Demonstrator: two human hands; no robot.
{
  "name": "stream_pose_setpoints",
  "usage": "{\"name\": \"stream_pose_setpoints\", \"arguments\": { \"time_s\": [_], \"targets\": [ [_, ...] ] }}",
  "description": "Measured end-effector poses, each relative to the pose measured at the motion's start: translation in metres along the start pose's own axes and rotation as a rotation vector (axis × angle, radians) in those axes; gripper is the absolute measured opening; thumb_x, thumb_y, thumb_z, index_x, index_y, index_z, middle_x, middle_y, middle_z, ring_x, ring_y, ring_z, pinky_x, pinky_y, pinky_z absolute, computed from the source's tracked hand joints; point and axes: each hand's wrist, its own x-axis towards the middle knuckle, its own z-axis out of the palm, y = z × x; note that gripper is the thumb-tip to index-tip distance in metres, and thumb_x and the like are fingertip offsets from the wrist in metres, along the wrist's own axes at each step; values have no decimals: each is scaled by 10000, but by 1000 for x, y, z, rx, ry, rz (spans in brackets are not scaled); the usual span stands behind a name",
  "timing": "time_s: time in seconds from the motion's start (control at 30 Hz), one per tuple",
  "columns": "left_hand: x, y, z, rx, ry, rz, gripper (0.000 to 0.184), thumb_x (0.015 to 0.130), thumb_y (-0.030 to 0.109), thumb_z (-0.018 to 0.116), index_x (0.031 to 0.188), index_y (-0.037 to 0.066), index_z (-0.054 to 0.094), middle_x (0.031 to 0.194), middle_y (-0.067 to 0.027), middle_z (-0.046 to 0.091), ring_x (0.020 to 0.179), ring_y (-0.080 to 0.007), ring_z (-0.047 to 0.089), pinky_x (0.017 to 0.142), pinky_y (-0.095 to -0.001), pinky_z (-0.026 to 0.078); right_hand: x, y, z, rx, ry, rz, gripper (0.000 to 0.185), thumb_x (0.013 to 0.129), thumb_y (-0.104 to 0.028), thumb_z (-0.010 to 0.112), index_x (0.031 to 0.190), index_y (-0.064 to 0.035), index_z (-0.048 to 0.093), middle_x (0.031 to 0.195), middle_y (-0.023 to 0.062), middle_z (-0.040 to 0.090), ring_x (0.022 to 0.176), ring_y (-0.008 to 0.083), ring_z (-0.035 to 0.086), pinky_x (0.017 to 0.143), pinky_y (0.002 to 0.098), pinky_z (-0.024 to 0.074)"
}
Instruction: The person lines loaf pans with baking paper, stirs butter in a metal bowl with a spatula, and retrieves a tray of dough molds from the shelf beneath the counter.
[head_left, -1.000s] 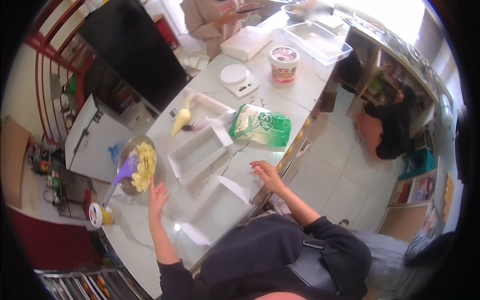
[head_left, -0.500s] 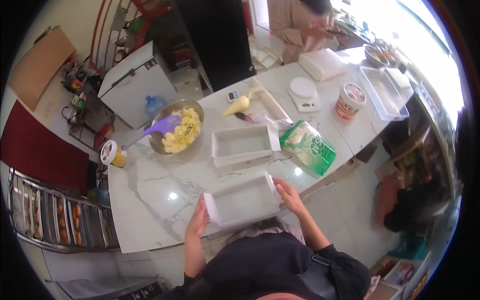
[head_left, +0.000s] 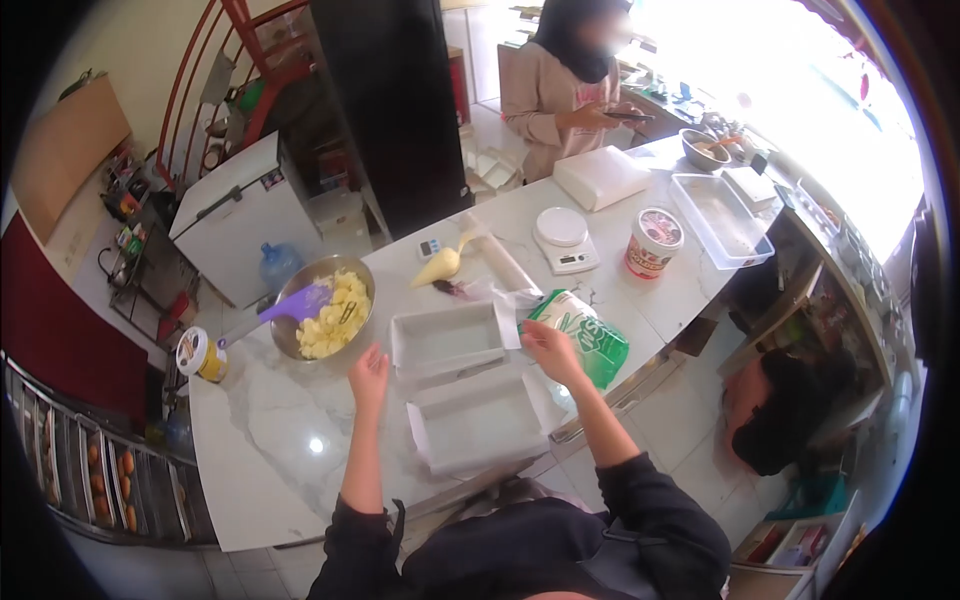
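Pan [head_left: 480, 422] in front, paper-lined, now stands released, leaving the left hand [head_left: 369, 376] (loosely curled, seemingly empty) and half-closed right hand [head_left: 549, 348], hold unclear, beside the rear pan [head_left: 450, 340].

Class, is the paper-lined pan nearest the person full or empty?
Empty: the nearest paper-lined pan shows a bare pale base, with nothing lying in it.

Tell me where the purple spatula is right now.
In the head view, the purple spatula is on the left, in the metal bowl with the yellow mixture, its handle pointing over the rim toward the yellow-and-white tub.
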Motion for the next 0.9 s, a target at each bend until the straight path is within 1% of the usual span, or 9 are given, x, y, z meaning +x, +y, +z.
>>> {"name": "stream_pose_setpoints", "arguments": {
  "time_s": [0.13,0.23,0.33,0.43,0.53,0.63,0.73,0.8,0.9],
  "targets": [
    [28,5,25,289,-8,31,306,677,83,658,964,-13,611,879,-168,633,740,-251,631,657,-318,488,49,25,32,-351,-66,-8,313,737,-174,612,982,19,600,824,159,639,779,237,628,713,300,481],
    [28,11,27,338,13,10,276,620,68,666,887,-2,642,715,-137,639,630,-247,624,619,-297,482,57,35,39,-349,-102,-11,262,714,-162,620,901,22,630,730,152,639,682,242,636,668,297,492],
    [23,-7,22,348,-17,17,323,613,51,660,931,5,630,738,-135,641,604,-228,619,593,-300,482,59,40,46,-303,-119,-27,229,707,-161,625,844,22,645,693,141,637,600,213,632,622,298,497],
    [1,-5,14,241,34,-168,406,624,33,665,1024,18,592,808,-137,641,678,-226,638,619,-309,488,62,36,48,-361,-249,-36,277,714,-143,609,942,14,622,682,127,637,553,184,623,575,285,501],
    [-15,5,1,142,28,-178,463,650,2,622,1105,0,538,850,-166,631,707,-224,641,616,-302,501,59,20,46,-126,-411,15,393,727,-118,576,1103,-7,544,700,90,639,548,168,620,568,275,509],
    [-20,-14,-5,97,25,-164,462,678,2,594,1132,-26,507,900,-195,618,735,-235,638,626,-301,508,69,22,55,-98,-538,55,496,750,-108,532,1230,-32,434,751,68,622,570,152,603,562,273,515],
    [-14,-48,4,30,-13,-76,492,702,15,583,1175,-39,460,937,-208,609,769,-251,632,637,-302,510,77,25,64,-48,-559,198,505,769,-131,503,1256,-38,405,789,78,592,607,144,580,547,286,515],
    [-17,-50,9,-10,-52,-73,526,710,27,585,1207,-37,426,946,-209,607,799,-258,627,639,-302,508,80,24,61,-128,-559,218,488,808,-233,494,1249,-37,417,792,94,578,667,152,560,629,290,494],
    [-20,-21,4,-139,-155,-374,576,722,49,595,1250,-22,375,958,-215,603,833,-235,618,685,-298,497,84,32,53,-265,-489,217,479,831,-316,498,1218,-36,456,816,97,591,703,161,563,711,284,464]
  ]
}}
